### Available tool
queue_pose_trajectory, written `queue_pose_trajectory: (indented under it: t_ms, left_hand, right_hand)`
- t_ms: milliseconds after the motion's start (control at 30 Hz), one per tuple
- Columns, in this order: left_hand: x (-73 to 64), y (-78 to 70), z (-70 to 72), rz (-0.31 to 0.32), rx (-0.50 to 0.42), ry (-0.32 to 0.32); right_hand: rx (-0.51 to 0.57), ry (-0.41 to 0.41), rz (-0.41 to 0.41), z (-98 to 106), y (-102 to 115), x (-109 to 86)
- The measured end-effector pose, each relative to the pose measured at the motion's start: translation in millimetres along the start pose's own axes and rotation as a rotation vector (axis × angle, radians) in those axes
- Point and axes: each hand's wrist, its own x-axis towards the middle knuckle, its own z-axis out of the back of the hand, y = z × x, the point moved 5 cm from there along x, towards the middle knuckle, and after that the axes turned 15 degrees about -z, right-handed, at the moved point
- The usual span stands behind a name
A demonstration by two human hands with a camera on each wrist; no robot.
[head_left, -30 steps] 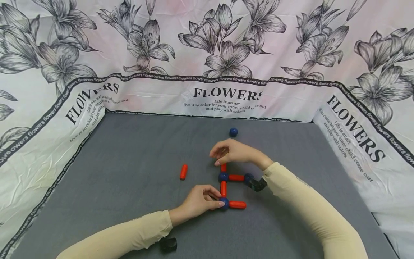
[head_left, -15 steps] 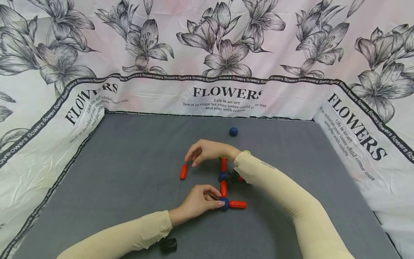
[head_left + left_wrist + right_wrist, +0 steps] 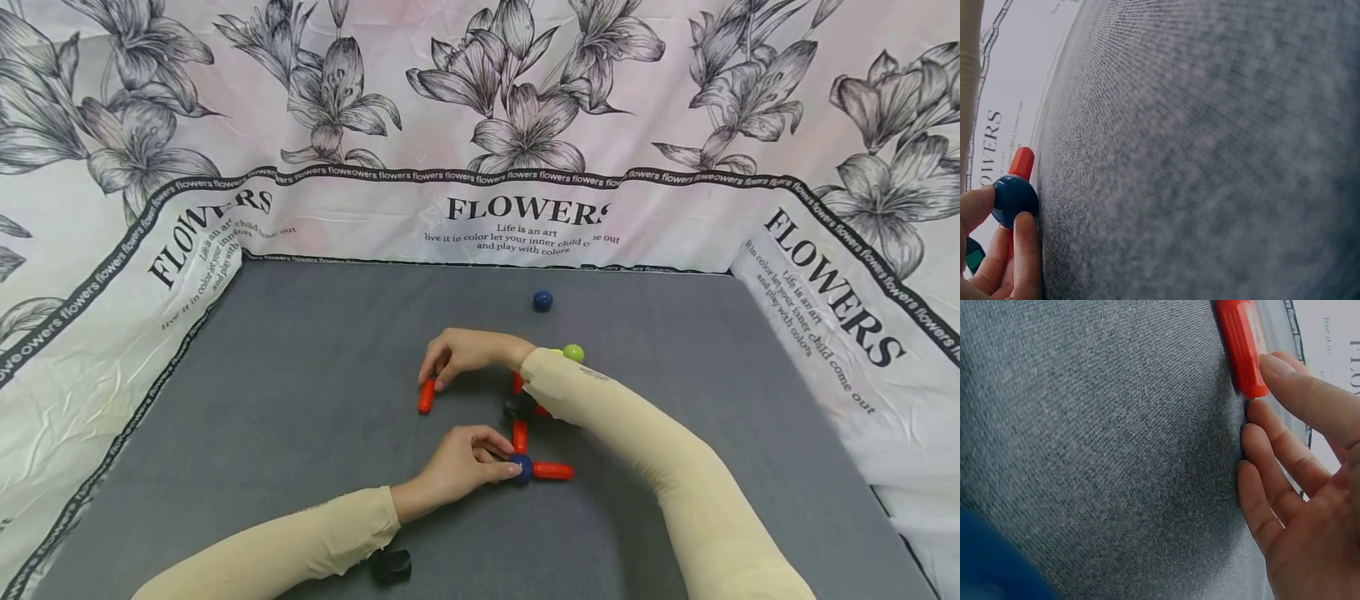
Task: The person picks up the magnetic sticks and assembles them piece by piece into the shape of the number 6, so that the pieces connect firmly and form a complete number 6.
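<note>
My left hand (image 3: 457,461) pinches a blue ball (image 3: 522,471) between thumb and fingers, also seen close up in the left wrist view. One red rod (image 3: 553,472) sticks out to the right of this ball, and another red rod (image 3: 520,435) runs away from it toward the back. My right hand (image 3: 471,350) reaches across to the left, thumb and index finger at the far end of a loose red rod (image 3: 426,398). In the right wrist view the thumb lies against that rod (image 3: 1244,347). The right sleeve and wrist camera hide the middle of the joined frame.
Behind the right sleeve a green ball (image 3: 573,353) shows. Farther back a loose blue ball (image 3: 542,301) lies on the grey table (image 3: 322,350). A flower-printed cloth (image 3: 525,133) closes off the back and sides. A black wrist camera (image 3: 392,567) hangs under the left sleeve.
My right hand has moved left from above the joined frame to the loose red rod and taken its far end. The green ball has come into view. My left hand stays put.
</note>
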Motion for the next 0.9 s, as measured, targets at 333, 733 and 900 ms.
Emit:
queue_pose_trajectory:
  t_ms: [333,733,900]
  left_hand:
    - [1.4,-0.2,-0.1,-0.002,0.001,0.002]
    - [1.7,1.7,0.3,-0.013,0.004,0.003]
    - [1.0,1.2,0.1,-0.011,0.009,0.004]
  right_hand:
    - [-0.067,-0.024,-0.021,-2.7,-0.7,5.7]
    - [-0.101,-0.036,-0.028,-5.1,2.3,6.7]
    - [-0.077,-0.051,-0.044,-4.9,1.9,5.3]
